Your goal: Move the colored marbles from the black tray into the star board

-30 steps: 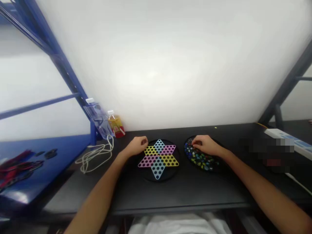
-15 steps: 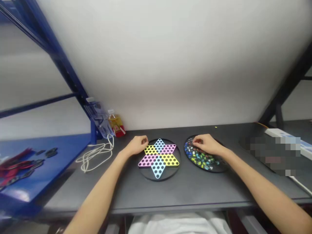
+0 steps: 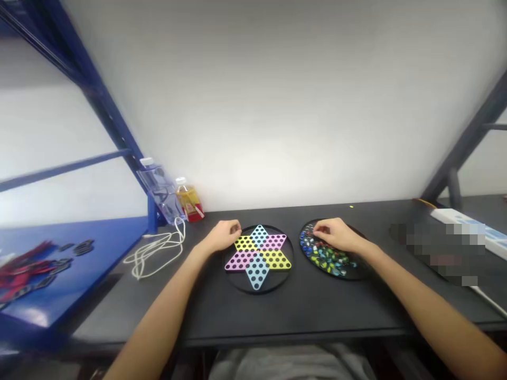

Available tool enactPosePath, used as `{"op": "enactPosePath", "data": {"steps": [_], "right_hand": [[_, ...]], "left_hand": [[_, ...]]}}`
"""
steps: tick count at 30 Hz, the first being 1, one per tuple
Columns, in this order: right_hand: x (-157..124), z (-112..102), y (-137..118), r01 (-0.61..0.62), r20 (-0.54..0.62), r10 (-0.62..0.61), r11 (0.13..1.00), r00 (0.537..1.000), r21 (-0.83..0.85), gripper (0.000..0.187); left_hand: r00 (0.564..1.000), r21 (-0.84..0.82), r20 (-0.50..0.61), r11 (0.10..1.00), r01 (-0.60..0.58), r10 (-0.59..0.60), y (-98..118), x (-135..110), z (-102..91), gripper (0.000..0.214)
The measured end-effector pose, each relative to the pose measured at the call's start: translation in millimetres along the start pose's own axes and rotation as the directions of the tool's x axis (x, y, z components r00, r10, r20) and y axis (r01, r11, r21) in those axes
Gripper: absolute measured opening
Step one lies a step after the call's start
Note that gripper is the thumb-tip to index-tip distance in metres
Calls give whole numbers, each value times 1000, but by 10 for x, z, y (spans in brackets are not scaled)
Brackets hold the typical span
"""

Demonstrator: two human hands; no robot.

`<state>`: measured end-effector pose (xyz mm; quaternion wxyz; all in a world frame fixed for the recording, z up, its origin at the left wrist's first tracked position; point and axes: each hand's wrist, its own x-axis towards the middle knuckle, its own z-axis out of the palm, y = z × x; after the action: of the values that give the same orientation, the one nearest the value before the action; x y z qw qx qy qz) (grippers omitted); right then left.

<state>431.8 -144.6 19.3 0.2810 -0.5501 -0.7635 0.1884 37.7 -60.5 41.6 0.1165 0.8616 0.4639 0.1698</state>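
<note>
My left hand (image 3: 224,236) rests with curled fingers at the upper left edge of a round Chinese checkers board (image 3: 257,258). The board has a six-pointed star in pink, yellow and pale blue, and its holes look unfilled. To the right, my right hand (image 3: 335,235) sits with bent fingers over a round black tray (image 3: 350,274) heaped with multicoloured glass marbles (image 3: 327,256). Its fingertips touch the marbles at the tray's far side. Neither hand shows clearly whether it holds a marble.
A clear plastic bottle (image 3: 158,192) and a small bottle of yellow drink (image 3: 189,201) stand at the wall, with a coiled white cord (image 3: 154,256) in front. Left is a blue shelf (image 3: 71,253) with red and black items. A white power strip (image 3: 459,224) lies far right.
The view has tilted slightly and the table looks darker. Both hands stay in about the same places, and the marbles and board have not visibly moved.
</note>
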Motion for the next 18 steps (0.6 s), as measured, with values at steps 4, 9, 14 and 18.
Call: {"op": "enactPosePath", "data": {"steps": [4,9,14,18], "right_hand": [[8,35,-143,37,-86,-38,999,996,-16,21],[-15,106,-373,154,-145,-162,986,976,-66,20],[7,173,-589,84,-256,-47,987,966,136,21],[105,369,-867,47,-230,55,908,972,416,29]], "left_hand": [[1000,-2,0,1000,3,-3,-21,9,13,25],[1000,35,13,999,-22,21,-7,8,-13,29],[998,30,-37,998,56,-55,-9,27,-70,32],[969,-169,-143,970,176,-200,-55,56,-142,34]]}}
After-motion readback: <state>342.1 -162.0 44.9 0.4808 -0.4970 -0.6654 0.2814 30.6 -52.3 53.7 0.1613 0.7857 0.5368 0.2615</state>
